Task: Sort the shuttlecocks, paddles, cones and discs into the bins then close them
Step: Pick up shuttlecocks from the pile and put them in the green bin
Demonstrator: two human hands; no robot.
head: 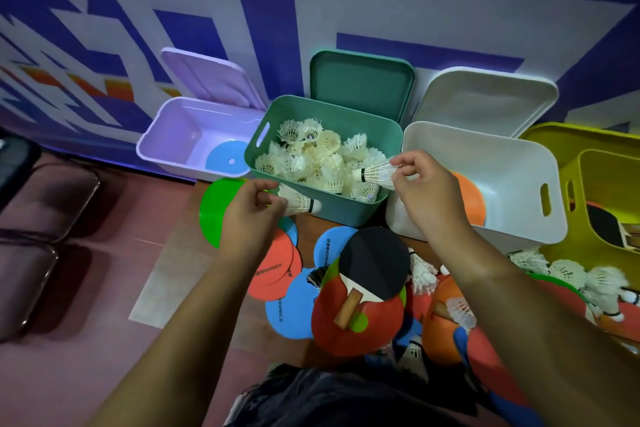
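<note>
I see the left hand (254, 210) pinching the first shuttlecock (299, 201) by its skirt, just in front of the green bin's (346, 213) near wall, cork pointing right. The right hand (420, 191) pinches the second shuttlecock (375, 173) over that bin's near right corner, above the heap of shuttlecocks (311, 156) inside. Left of the green bin, the lilac bin (152, 146) holds a blue disc (225, 159). Right of it, the white bin (519, 204) holds something orange (472, 199), probably a cone; the right wrist covers part. A green disc (213, 208) sits partly hidden behind the left hand. In front of the green bin a black-faced paddle (375, 267) lies on overlapping discs (273, 270).
</note>
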